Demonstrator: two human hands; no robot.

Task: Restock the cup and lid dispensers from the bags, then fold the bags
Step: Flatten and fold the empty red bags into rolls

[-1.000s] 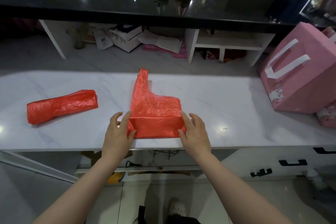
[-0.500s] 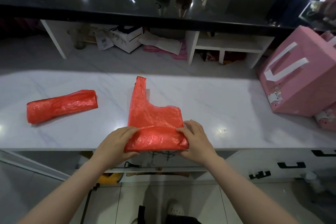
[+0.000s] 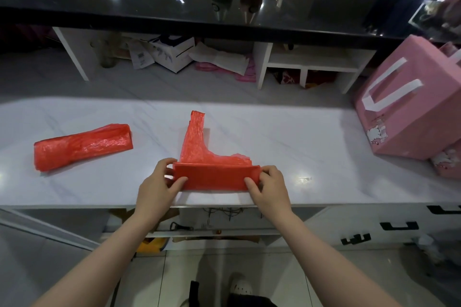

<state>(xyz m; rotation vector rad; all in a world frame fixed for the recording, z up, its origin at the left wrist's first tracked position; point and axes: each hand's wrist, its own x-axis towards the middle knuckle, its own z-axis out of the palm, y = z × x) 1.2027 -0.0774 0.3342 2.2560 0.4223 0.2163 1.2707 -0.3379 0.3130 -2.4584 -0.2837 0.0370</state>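
Overhead light, bright on near half of the white marble counter (image 3: 287,137); far half sits in shade cast by the black shelf (image 3: 124,2). Small glare spots on both surfaces. Strong wide-angle bowing at frame edges. Centre sharp; corners and floor dim, slightly soft.

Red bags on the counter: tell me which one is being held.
The red bag in the middle, pinched at its folded near band by the left hand and right hand. The rolled red bag lies untouched off to the left.
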